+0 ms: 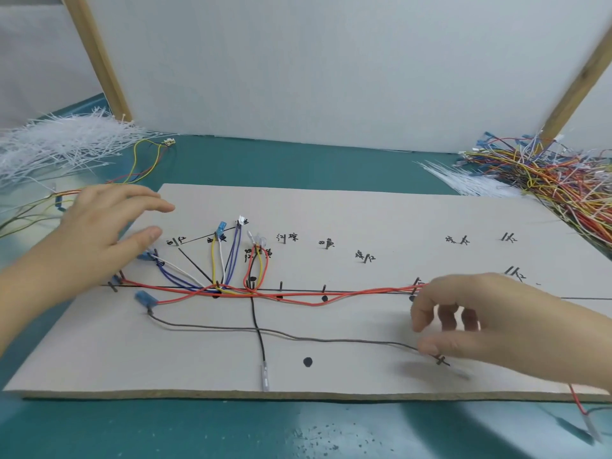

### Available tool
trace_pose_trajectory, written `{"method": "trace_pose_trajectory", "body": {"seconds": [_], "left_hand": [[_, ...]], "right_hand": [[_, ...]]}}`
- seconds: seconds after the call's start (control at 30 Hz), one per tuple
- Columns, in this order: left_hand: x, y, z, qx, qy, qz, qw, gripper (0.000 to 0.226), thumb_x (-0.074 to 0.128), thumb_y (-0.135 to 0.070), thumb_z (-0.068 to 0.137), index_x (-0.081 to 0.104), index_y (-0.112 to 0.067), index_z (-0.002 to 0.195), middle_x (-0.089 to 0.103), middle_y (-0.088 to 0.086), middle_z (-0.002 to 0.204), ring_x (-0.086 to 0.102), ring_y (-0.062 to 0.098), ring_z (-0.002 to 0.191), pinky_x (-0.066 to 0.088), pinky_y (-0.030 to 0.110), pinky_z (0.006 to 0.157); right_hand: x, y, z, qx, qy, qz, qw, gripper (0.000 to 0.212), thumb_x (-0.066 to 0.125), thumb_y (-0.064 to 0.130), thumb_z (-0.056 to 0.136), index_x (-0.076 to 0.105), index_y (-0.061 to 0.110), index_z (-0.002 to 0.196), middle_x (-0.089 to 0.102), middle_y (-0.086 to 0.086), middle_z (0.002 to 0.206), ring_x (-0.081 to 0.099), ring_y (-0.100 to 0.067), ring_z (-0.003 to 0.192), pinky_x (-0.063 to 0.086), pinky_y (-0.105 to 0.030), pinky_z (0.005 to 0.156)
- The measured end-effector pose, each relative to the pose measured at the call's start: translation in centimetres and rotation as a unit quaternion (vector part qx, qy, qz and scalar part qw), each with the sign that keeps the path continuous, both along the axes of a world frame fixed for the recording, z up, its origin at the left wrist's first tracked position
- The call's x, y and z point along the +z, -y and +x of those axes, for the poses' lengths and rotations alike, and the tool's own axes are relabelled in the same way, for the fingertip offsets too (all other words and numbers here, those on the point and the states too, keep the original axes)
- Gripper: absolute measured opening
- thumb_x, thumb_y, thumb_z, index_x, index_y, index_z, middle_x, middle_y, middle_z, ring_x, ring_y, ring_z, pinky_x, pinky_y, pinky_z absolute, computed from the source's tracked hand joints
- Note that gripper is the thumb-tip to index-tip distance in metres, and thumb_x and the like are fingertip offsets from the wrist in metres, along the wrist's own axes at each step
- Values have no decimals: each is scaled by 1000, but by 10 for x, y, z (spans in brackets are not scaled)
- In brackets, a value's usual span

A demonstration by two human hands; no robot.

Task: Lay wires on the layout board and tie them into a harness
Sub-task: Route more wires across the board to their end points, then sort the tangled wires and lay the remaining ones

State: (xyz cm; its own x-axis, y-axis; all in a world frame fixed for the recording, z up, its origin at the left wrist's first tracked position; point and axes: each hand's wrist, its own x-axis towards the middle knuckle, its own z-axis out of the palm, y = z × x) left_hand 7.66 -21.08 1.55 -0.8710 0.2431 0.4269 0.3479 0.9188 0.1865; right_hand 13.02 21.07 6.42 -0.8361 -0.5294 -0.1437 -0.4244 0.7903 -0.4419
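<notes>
Pinching the grey wire (298, 336) near its right end, the right hand (490, 326) keeps a closed grip just beside a peg (439, 359); the wire runs leftward across the layout board (364, 220) to a blue terminal (144, 298). The left hand (99, 223) hovers open nearer that terminal. Red wires (331, 294) and pegs lie between.

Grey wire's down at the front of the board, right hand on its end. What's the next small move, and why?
Probably lift the grey wire up toward the red wires along the drawn trunk line. It sags alone across the layout board below them, its end held by the right hand near a peg, while the left hand hovers open at the far left.
</notes>
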Motion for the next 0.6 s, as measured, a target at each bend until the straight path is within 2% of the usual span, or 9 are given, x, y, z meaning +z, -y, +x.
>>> {"method": "trace_pose_trajectory", "body": {"seconds": [0.07, 0.13, 0.2, 0.27, 0.33, 0.4, 0.5, 0.6], "left_hand": [[6, -1, -14, 12, 12, 15, 1000, 36, 41, -44, 83, 59, -29, 110, 56, -10, 117, 44, 31, 118, 20, 31, 96], [13, -2, -34, 30, 21, 40, 999, 28, 52, -28, 88, 62, -19, 112, 57, 7, 118, 44, 29, 117, 25, 36, 99], [21, -1, -55, 68, 31, 103, 992, 24, 55, -12, 91, 62, -16, 114, 57, 7, 113, 48, 26, 111, 31, 36, 93], [27, 3, -75, 128, 43, 180, 974, 27, 51, -9, 91, 62, -19, 114, 58, 4, 107, 51, 21, 98, 35, 30, 80], [27, 11, -95, 175, 59, 225, 957, 29, 47, -9, 90, 61, -19, 113, 61, 7, 109, 53, 21, 93, 39, 30, 73], [21, 21, -113, 209, 83, 187, 956, 31, 47, -7, 89, 60, -13, 117, 60, 14, 116, 55, 28, 100, 41, 34, 81], [2, 32, -135, 249, 140, 53, 957, 39, 52, -11, 89, 52, -6, 128, 52, 23, 129, 48, 37, 118, 38, 40, 98], [-17, 39, -148, 288, 185, -6, 940, 46, 51, -19, 91, 43, -3, 133, 47, 26, 132, 45, 40, 120, 36, 40, 98]], "right_hand": [[6, 9, -13, 6, 11, -29, 1000, 16, 59, 51, 71, 59, 43, 85, 59, 30, 79, 54, 6, 69, 40, -8, 64], [10, 17, -31, -1, 16, -78, 997, 13, 59, 48, 73, 63, 38, 80, 64, 20, 73, 55, 1, 60, 42, -11, 59], [10, 25, -52, -28, 26, -142, 989, 14, 59, 43, 74, 66, 31, 77, 68, 10, 74, 58, -5, 61, 45, -16, 58], [7, 28, -72, -53, 48, -208, 975, 11, 61, 33, 79, 68, 26, 75, 70, 5, 74, 59, -5, 62, 47, -16, 57], [-4, 27, -86, -79, 75, -267, 958, 17, 60, 21, 87, 68, 23, 72, 69, 3, 72, 58, -7, 63, 47, -18, 57], [-21, 22, -93, -112, 106, -321, 934, 22, 58, 16, 90, 67, 20, 71, 66, 2, 67, 56, -11, 62, 46, -20, 57], [-42, 16, -99, -159, 123, -351, 915, 22, 57, 14, 91, 66, 15, 71, 63, 0, 65, 53, -13, 60, 45, -19, 54], [-49, 13, -104, -183, 127, -389, 894, 22, 56, 13, 92, 65, 12, 72, 62, -1, 64, 52, -9, 55, 45, -17, 49]]}}
